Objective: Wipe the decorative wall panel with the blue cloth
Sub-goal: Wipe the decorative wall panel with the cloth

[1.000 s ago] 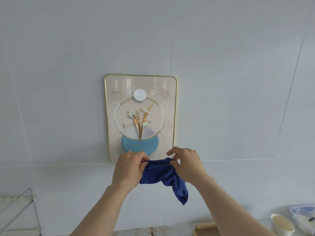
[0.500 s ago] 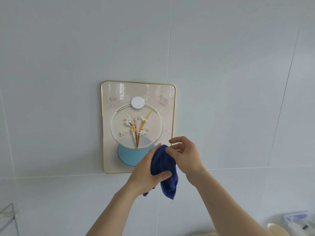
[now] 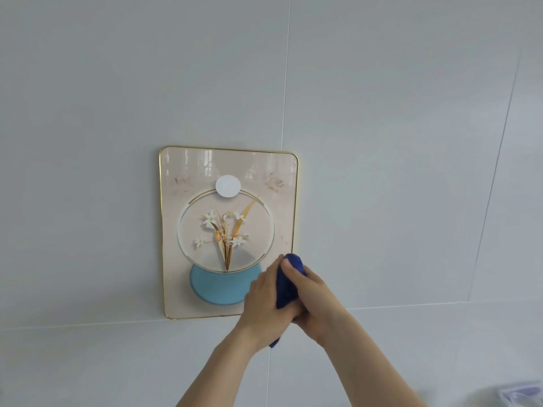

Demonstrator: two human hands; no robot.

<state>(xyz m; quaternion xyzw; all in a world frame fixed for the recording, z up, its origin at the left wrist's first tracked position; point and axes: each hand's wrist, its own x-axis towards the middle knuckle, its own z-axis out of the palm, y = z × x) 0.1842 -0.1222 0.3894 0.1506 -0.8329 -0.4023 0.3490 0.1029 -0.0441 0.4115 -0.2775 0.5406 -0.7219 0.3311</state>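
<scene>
The decorative wall panel hangs on the grey wall: cream, gold-edged, with white flowers, a ring and a light-blue half disc. In front of its lower right corner both my hands press together around the dark blue cloth, which is bunched into a wad. My left hand wraps it from the left and my right hand from the right, thumb on top. A blue tip of cloth sticks out below my left wrist. That corner of the panel is hidden behind my hands.
Large grey wall tiles with thin seams surround the panel. A blurred clear container shows at the bottom right corner.
The view has tilted up, so the counter items dropped out of sight. The hanging cloth has been gathered into a tight wad between both hands, which rose to the panel's lower right corner.
</scene>
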